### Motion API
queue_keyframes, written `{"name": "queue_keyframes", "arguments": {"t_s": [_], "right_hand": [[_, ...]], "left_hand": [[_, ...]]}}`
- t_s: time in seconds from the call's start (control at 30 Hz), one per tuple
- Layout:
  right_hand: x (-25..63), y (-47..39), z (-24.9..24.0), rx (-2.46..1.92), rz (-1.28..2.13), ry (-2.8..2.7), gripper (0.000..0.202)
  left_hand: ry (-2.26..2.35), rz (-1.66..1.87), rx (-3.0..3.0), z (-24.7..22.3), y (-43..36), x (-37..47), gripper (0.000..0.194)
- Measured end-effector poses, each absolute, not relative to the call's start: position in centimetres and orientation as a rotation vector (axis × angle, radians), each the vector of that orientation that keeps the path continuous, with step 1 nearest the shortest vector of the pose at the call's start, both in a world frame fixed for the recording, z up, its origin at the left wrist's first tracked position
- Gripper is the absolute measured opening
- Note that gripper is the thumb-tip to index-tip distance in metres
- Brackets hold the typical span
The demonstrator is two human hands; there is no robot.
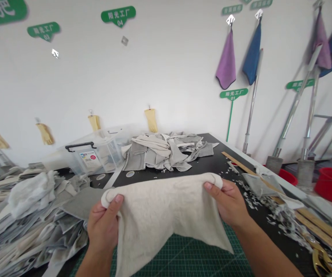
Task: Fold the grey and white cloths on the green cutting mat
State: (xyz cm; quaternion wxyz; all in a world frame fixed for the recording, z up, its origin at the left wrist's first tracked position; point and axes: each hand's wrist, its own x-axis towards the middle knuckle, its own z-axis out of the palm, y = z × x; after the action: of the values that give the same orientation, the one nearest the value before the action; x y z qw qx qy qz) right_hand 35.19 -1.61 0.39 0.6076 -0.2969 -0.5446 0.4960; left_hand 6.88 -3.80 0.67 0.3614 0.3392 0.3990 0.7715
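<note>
Left grip (105,221) and right grip (231,202) pinch cloth (160,207); fabric heap (39,231) left, probably scissors (317,248) right.

One head-worn camera looks forward and down over the nearby table (214,163), facing the wall (177,77).

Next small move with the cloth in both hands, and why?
Probably lower the pale cloth onto the green cutting mat and smooth it flat: the left hand and right hand grip its top edge near the corners, while its lower part hangs loose and uneven over the mat.
</note>
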Motion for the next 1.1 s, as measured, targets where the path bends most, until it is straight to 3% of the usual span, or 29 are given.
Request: {"name": "queue_keyframes", "arguments": {"t_s": [0.33, 0.63, 0.77, 0.93, 1.1], "right_hand": [[35.3, -1.5, 1.9, -0.733, 0.64, -1.329, 0.028], [34.7, -1.3, 1.1, -0.739, 1.014, -1.25, 0.027], [34.0, -1.0, 0.4, -0.754, 1.111, -1.184, 0.021], [33.8, -0.7, 0.3, -0.795, 1.08, -1.17, 0.022], [34.3, -0.7, 0.7, -0.777, 1.054, -1.238, 0.03]], "left_hand": [[0.99, 2.106, 0.888, 0.9, -3.6, 7.7, 0.029], [1.167, 1.996, 1.101, 1.9, -3.1, 7.3, 0.05], [1.003, 1.835, 1.014, 1.7, -3.0, 7.4, 0.044], [1.003, 1.973, 0.846, 1.0, -2.1, 7.4, 0.027], [1.051, 1.961, 0.887, 1.0, -2.3, 6.9, 0.035]]}}
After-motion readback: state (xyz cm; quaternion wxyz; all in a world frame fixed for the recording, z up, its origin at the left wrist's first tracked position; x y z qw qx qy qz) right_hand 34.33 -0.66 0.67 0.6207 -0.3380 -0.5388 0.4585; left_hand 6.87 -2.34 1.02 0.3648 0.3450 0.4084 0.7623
